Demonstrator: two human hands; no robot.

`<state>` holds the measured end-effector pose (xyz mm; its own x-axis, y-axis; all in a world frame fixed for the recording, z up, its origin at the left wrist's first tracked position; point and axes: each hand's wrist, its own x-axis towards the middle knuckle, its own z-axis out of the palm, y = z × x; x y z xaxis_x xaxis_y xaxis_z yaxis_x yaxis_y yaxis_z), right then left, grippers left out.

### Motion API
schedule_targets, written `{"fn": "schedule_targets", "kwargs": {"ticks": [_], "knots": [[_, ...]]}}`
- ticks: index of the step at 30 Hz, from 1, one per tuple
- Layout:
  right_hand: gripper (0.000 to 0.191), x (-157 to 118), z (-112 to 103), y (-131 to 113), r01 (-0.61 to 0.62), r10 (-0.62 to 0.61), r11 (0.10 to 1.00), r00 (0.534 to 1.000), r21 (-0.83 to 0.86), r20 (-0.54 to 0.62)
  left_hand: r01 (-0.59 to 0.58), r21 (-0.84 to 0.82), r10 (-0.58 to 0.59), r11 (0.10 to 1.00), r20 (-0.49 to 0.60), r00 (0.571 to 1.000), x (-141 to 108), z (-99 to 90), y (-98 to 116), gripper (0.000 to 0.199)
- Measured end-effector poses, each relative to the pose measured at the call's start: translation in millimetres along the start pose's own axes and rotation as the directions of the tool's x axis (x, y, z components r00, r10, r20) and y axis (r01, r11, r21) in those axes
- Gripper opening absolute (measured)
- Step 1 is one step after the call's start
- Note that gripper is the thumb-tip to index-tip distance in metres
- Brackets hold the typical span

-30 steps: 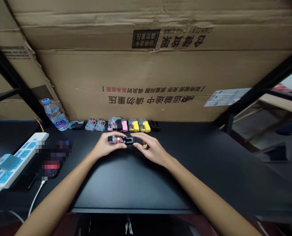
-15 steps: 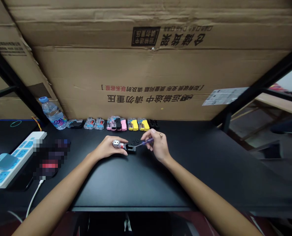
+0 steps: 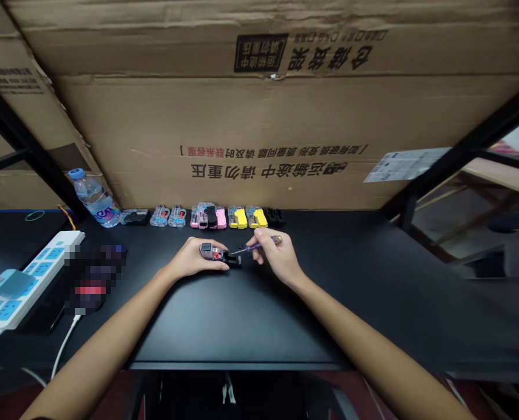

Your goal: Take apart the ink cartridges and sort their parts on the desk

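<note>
Near the middle of the black table, my left hand (image 3: 192,258) is closed around a small clear-bodied device (image 3: 218,255). A red spot shows in its body, and a black end points right. My right hand (image 3: 280,258) grips a slim screwdriver (image 3: 263,244) with a purple translucent handle. The metal tip reaches the device's black end; whether it touches cannot be made out. Some small black parts (image 3: 243,247) lie just behind, partly covered by the right hand's fingers.
Along the back stand clear devices (image 3: 177,216), pink ones (image 3: 220,218), yellow ones (image 3: 241,217) and black parts (image 3: 274,218). A water bottle (image 3: 97,199) leans against the cardboard (image 3: 224,116). At left lie a power strip (image 3: 45,262) and a white cable (image 3: 65,344).
The screwdriver's tip has moved left, further over the device's black end, and its handle has tilted. The device has turned slightly in my left hand. The whole view has shifted a little.
</note>
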<state>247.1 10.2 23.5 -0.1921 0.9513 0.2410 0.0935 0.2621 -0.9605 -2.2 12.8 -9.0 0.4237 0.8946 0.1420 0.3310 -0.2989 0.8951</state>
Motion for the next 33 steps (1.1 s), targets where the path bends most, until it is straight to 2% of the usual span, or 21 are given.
{"fn": "schedule_targets", "kwargs": {"ticks": [5, 14, 24, 33], "knots": [[0.048, 2.3, 1.1, -1.1, -0.029, 0.032, 0.999, 0.996, -0.039, 0.078, -0.008, 0.019, 0.008, 1.0, 0.009, 1.0, -0.4, -0.5, 0.3, 0.052], [0.055, 2.6, -0.8, 6.9, -0.049, 0.054, 0.995, 0.997, -0.085, 0.063, -0.023, 0.054, 0.021, 0.998, 0.026, 0.999, -0.6, -1.0, -0.1, 0.057], [0.04, 4.5, -10.1, 5.6, -0.06, 0.064, 0.998, 0.979, -0.026, 0.194, -0.054, 0.057, 0.052, 0.997, 0.035, 0.998, 0.6, -1.9, 0.9, 0.057], [0.04, 2.7, -4.5, 4.7, -0.024, 0.028, 0.999, 0.984, -0.025, 0.175, -0.029, 0.047, 0.027, 0.998, 0.049, 0.998, -1.1, -2.2, 1.6, 0.055]]}}
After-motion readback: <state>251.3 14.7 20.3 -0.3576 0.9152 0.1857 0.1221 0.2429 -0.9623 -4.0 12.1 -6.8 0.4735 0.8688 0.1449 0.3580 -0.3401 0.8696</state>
